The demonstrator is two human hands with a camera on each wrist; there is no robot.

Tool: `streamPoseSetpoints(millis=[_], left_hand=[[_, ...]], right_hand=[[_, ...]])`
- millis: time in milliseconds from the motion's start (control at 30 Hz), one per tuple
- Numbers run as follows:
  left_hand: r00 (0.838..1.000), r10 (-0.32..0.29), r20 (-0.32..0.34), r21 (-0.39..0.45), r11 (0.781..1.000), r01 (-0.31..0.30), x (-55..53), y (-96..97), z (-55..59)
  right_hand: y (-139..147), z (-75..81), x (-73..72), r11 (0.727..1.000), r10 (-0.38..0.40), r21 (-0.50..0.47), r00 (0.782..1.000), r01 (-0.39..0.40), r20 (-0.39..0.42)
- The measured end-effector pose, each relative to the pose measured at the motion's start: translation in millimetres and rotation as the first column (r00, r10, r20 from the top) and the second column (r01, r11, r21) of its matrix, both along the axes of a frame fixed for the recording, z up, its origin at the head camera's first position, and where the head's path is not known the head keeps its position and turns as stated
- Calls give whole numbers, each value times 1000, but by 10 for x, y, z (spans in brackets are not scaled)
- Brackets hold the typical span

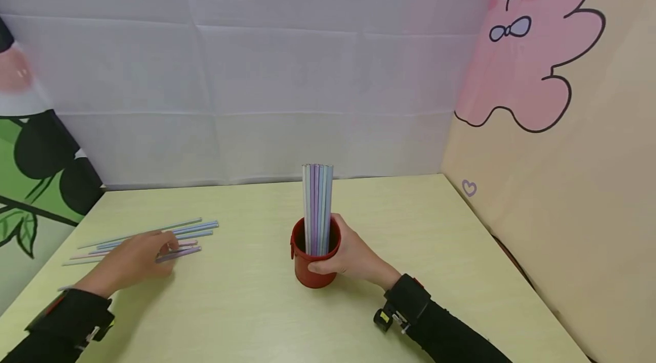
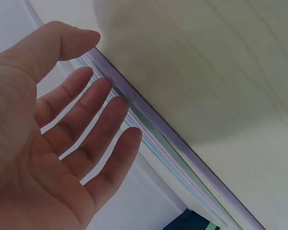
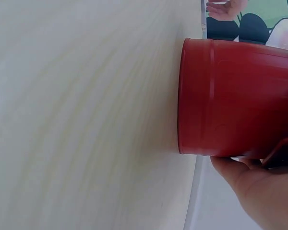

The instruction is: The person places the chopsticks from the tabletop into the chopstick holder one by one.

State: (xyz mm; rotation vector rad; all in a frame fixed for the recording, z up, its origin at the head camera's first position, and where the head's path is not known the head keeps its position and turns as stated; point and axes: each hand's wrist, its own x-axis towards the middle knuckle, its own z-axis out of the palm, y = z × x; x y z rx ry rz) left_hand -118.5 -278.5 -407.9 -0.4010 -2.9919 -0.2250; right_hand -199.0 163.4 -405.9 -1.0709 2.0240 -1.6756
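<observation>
My left hand [image 1: 134, 257] is over a loose spread of pastel straws [image 1: 207, 225] on the left of the table. Its fingers are slightly bent and spaced apart in the left wrist view, their tips overlapping a purple straw [image 2: 173, 133]. With my right hand [image 1: 356, 255] I grip a red bucket [image 1: 307, 276], thumb at the front and the other fingers mostly hidden behind. Standing upright in the bucket is a bundle of pastel straws [image 1: 318, 209]. From the right wrist, the bucket's smooth side [image 3: 240, 96] shows, its base close against the tabletop.
The pale wood table [image 1: 246, 317] meets a white cloth backdrop [image 1: 287, 78] at the rear. On the right rises a beige wall panel [image 1: 574, 209] with a pink bear print. A green and black printed panel [image 1: 38, 163] borders the left side.
</observation>
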Motion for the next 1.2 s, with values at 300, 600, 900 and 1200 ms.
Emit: streamPoseSetpoints(millis=[300, 600, 900, 1200], left_hand=[[999, -33, 23, 19, 999, 33, -14, -67, -77], [992, -53, 115, 41, 998, 49, -27, -38, -61], [994, -105, 26, 30, 994, 104, -160, 35, 54], [986, -137, -100, 72, 987, 144, -339, 440, 449]], right_hand=[[-4, -27, -22, 1000, 5, -2, 1000, -5, 6], [9, -15, -19, 1000, 0, 12, 1000, 0, -8], [-47, -20, -43, 1000, -6, 21, 1000, 6, -13], [-114, -42, -78, 999, -38, 30, 999, 38, 5]])
